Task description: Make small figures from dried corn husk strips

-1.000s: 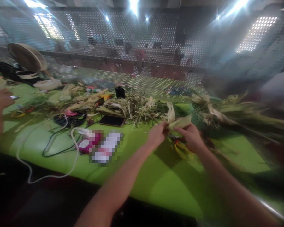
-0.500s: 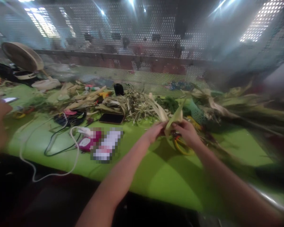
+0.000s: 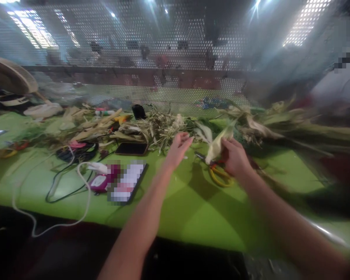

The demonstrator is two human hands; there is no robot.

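Note:
My right hand [image 3: 235, 157] is closed round a pale corn husk leaf [image 3: 218, 143] and holds it up above the green table [image 3: 192, 210]. My left hand [image 3: 177, 148] has its fingers spread and stretched out, holding nothing, a short way left of the husk and near the heap of dried husks [image 3: 160, 130]. Yellow-handled scissors [image 3: 217, 173] lie on the table under my right hand.
A dark phone [image 3: 132, 148] lies left of my left hand. Cables [image 3: 67, 182], a pink device [image 3: 100, 181] and a blurred-out item lie nearer the front edge. More husks and stalks [image 3: 280, 126] pile at the right. A perforated screen [image 3: 175, 70] backs the table.
Both hands were pinching the husk together. My left hand has let go and moved left with fingers spread. My right hand keeps the husk. The view has shifted slightly.

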